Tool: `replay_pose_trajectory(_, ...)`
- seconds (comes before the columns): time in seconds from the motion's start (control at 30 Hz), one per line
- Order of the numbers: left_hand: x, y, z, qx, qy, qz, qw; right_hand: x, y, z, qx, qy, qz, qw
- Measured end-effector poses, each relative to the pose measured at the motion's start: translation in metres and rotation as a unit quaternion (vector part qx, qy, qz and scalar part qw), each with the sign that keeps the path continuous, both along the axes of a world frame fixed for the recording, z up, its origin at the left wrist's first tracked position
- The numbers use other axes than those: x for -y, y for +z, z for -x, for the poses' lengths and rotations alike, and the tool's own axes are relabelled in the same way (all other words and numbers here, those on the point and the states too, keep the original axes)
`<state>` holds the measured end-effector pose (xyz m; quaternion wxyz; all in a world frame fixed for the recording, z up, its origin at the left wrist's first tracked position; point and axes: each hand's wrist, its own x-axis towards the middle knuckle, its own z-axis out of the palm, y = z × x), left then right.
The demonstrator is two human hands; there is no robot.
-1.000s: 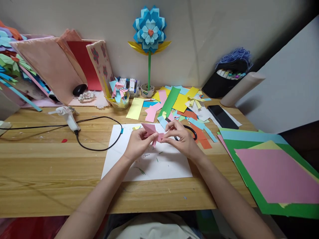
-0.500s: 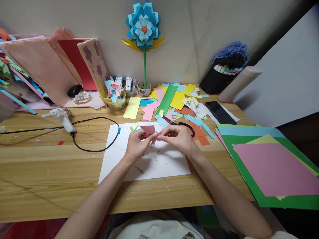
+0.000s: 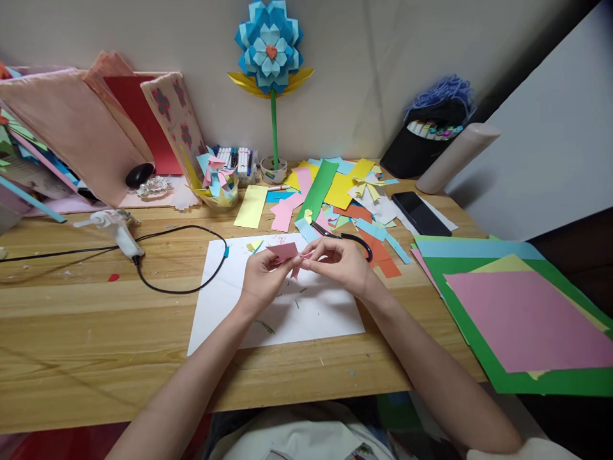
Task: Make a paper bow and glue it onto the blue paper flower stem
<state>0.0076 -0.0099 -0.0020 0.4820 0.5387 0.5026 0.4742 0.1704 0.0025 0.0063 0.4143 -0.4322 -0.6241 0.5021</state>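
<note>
Wooden desk (image 3: pixel 96 358) strewn with paper offcuts (image 3: pixel 319 191); over a white sheet (image 3: pixel 211 313), perhaps laid to catch scraps, the left hand (image 3: pixel 262 276) grips folded pink paper (image 3: pixel 283 251), seemingly steadying it; the right hand (image 3: pixel 341 263) pinches its other end, scissors (image 3: pixel 353 237) nearby.

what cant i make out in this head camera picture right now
In the head view:
Pink folded paper: left hand and right hand hide part of its folds.
Scissors: the right hand covers part of the handles.
Black cord: its far end is cut off by the left edge.
White sheet: its small pink marks are too tiny to identify.
</note>
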Motion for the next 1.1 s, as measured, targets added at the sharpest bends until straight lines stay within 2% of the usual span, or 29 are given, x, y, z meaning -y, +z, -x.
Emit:
replay_pose_trajectory(0.1, 0.003, 0.003, 0.003, -0.028, 0.039, -0.074, 0.996, 0.0, 0.004, -0.002, 0.0, -0.018, -0.049, 0.999)
replay_pose_trajectory(0.17, 0.006, 0.003, 0.006, -0.072, 0.097, -0.193, 0.974, 0.001, 0.005, -0.001, -0.047, -0.027, -0.051, 0.997)
replay_pose_trajectory(0.2, 0.007, 0.002, 0.008, -0.102, 0.124, -0.266, 0.95, 0.001, 0.005, -0.001, -0.08, -0.019, -0.03, 0.996)
replay_pose_trajectory(0.27, 0.008, -0.001, 0.013, -0.177, 0.159, -0.401, 0.885, 0.001, 0.002, 0.001, -0.134, 0.04, 0.053, 0.989)
replay_pose_trajectory(0.33, 0.007, -0.006, 0.018, -0.257, 0.159, -0.497, 0.814, 0.001, -0.002, 0.004, -0.162, 0.109, 0.152, 0.969)
replay_pose_trajectory(0.4, 0.005, -0.011, 0.023, -0.322, 0.147, -0.553, 0.754, 0.002, -0.007, 0.007, -0.188, 0.127, 0.225, 0.947)
replay_pose_trajectory(0.43, 0.004, -0.014, 0.025, -0.348, 0.139, -0.564, 0.736, 0.002, -0.008, 0.008, -0.206, 0.118, 0.248, 0.939)
replay_pose_trajectory(0.5, 0.002, -0.018, 0.029, -0.391, 0.118, -0.556, 0.724, 0.003, -0.011, 0.011, -0.236, 0.082, 0.275, 0.928)
replay_pose_trajectory(0.57, 0.001, -0.021, 0.03, -0.415, 0.081, -0.53, 0.735, 0.003, -0.012, 0.012, -0.242, 0.049, 0.284, 0.926)
replay_pose_trajectory(0.7, -0.002, -0.021, 0.024, -0.401, 0.025, -0.513, 0.758, 0.0, -0.014, 0.012, -0.241, -0.008, 0.273, 0.931)
replay_pose_trajectory(0.73, -0.003, -0.02, 0.022, -0.391, 0.026, -0.501, 0.772, -0.002, -0.014, 0.011, -0.246, -0.023, 0.27, 0.931)
replay_pose_trajectory(0.8, -0.005, -0.016, 0.018, -0.345, 0.037, -0.441, 0.828, -0.004, -0.014, 0.009, -0.246, -0.049, 0.263, 0.931)
replay_pose_trajectory(0.87, -0.007, -0.01, 0.016, -0.244, 0.041, -0.335, 0.909, -0.006, -0.013, 0.007, -0.227, -0.064, 0.247, 0.94)
replay_pose_trajectory(0.93, -0.007, -0.004, 0.015, -0.104, -0.005, -0.182, 0.978, -0.006, -0.013, 0.006, -0.197, -0.062, 0.226, 0.952)
replay_pose_trajectory(0.97, -0.007, -0.002, 0.014, -0.038, -0.04, -0.101, 0.993, -0.006, -0.013, 0.007, -0.182, -0.055, 0.214, 0.958)
replay_pose_trajectory(1.03, -0.005, 0.001, 0.011, 0.046, -0.099, 0.029, 0.994, -0.006, -0.015, 0.008, -0.159, -0.05, 0.191, 0.967)
replay_pose_trajectory(1.1, -0.003, 0.001, 0.007, 0.062, -0.117, 0.093, 0.987, -0.006, -0.018, 0.01, -0.148, -0.054, 0.178, 0.971)
